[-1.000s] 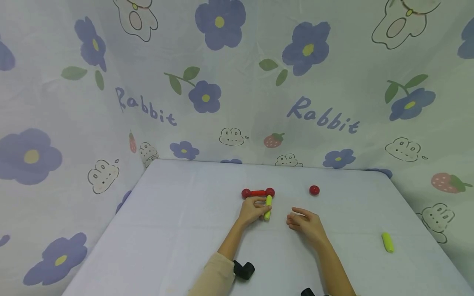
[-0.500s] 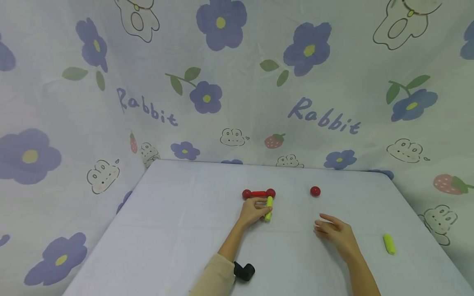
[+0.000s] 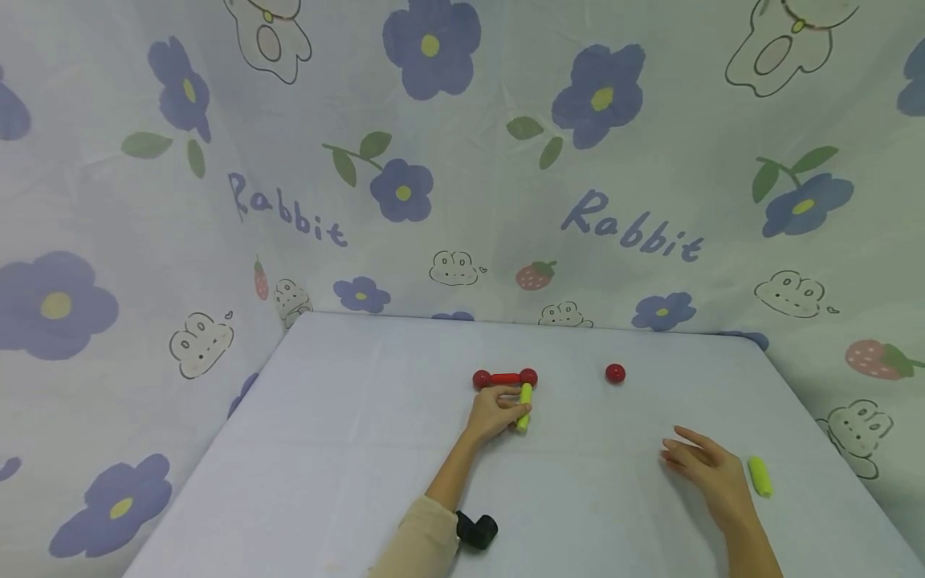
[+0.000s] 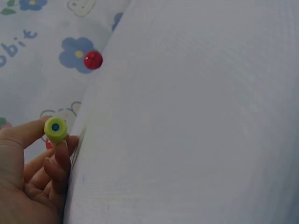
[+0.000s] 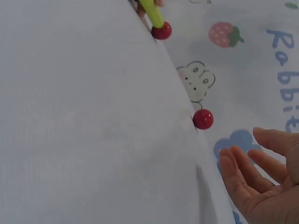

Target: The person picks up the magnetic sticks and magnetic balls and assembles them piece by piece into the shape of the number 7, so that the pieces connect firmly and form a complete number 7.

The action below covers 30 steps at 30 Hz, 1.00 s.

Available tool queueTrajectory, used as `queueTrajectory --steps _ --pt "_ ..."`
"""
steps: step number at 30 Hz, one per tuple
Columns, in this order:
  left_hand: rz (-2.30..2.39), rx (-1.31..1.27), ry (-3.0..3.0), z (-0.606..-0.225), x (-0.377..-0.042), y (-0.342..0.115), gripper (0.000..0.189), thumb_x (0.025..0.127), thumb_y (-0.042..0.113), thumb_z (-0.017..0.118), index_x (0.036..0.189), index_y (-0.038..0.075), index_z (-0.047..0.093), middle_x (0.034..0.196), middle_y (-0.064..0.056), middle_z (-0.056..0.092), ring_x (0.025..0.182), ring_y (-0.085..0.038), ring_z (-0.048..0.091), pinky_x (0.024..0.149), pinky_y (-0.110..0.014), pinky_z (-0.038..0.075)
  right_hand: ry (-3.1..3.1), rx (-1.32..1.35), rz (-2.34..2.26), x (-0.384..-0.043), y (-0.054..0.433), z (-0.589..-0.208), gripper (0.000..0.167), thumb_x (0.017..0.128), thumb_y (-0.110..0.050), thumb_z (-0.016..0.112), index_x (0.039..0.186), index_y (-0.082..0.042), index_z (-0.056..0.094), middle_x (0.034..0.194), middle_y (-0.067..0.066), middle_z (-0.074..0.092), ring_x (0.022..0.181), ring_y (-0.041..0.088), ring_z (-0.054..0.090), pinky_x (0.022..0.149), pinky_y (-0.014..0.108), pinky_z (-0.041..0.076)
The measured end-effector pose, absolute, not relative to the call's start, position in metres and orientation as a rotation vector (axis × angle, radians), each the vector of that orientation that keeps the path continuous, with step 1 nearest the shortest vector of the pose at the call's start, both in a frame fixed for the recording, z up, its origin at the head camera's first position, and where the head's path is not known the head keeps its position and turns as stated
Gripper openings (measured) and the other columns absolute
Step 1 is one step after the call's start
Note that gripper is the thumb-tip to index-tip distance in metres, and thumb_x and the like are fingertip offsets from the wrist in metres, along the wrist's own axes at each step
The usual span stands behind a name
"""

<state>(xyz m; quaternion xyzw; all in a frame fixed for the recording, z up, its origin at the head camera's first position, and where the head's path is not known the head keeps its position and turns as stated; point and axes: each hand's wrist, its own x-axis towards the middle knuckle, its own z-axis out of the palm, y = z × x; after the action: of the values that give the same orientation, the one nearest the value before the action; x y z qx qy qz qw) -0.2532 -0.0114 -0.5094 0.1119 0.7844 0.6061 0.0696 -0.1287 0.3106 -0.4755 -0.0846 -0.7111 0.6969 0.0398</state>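
Observation:
My left hand [image 3: 494, 415] pinches a yellow-green rod [image 3: 524, 408] between thumb and fingers; in the left wrist view the rod [image 4: 56, 129] shows its end, with a dark hole in the middle. The rod's far end meets a red ball [image 3: 528, 377]. That ball, a red rod [image 3: 505, 379] and another red ball [image 3: 481, 380] form a row just beyond the hand. To the right, my right hand [image 3: 711, 475] holds nothing, its fingers loosely bent, left of a second yellow-green rod [image 3: 760, 477] lying on the table.
A loose red ball [image 3: 615, 373] lies toward the back of the white table [image 3: 347, 449]. A black angular piece [image 3: 477, 531] sits beside the left sleeve. Behind the table hangs a cloth [image 3: 491, 209] printed with flowers and rabbits.
My right hand has moved from beside the left hand to the right, close to the second yellow-green rod. The left hand and the rod it pinches have stayed in place.

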Motion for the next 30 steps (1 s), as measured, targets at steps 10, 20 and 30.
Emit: queueTrajectory --steps 10,20,30 --pt "1.825 0.326 2.343 -0.509 -0.253 -0.01 0.042 0.081 0.019 0.073 0.115 -0.003 0.063 0.091 -0.015 0.072 0.067 -0.012 0.066 0.051 -0.022 0.05 -1.959 -0.329 2.198 -0.115 0.349 -0.478 0.029 0.087 -0.004 0.065 0.102 -0.028 0.064 0.091 -0.006 0.071 0.081 0.009 0.069 0.072 0.023 0.054" --pt "1.821 0.317 2.358 -0.509 -0.253 -0.009 0.041 0.081 0.021 0.072 0.114 -0.001 0.064 0.093 -0.014 0.071 0.072 -0.014 0.067 0.052 -0.022 0.05 -1.697 -0.551 2.165 -0.105 0.377 -0.486 0.028 0.081 0.004 0.068 0.091 -0.022 0.07 0.077 -0.004 0.072 0.068 0.009 0.069 0.065 0.021 0.055" --pt "1.8 0.312 2.382 -0.509 -0.252 -0.01 0.042 0.081 0.022 0.072 0.115 -0.001 0.064 0.094 -0.014 0.071 0.071 -0.013 0.067 0.052 -0.022 0.05 -1.996 -1.088 1.512 -0.103 0.382 -0.485 0.023 0.085 -0.016 0.066 0.106 -0.025 0.063 0.059 -0.036 0.047 0.059 -0.017 0.047 0.052 0.004 0.041"
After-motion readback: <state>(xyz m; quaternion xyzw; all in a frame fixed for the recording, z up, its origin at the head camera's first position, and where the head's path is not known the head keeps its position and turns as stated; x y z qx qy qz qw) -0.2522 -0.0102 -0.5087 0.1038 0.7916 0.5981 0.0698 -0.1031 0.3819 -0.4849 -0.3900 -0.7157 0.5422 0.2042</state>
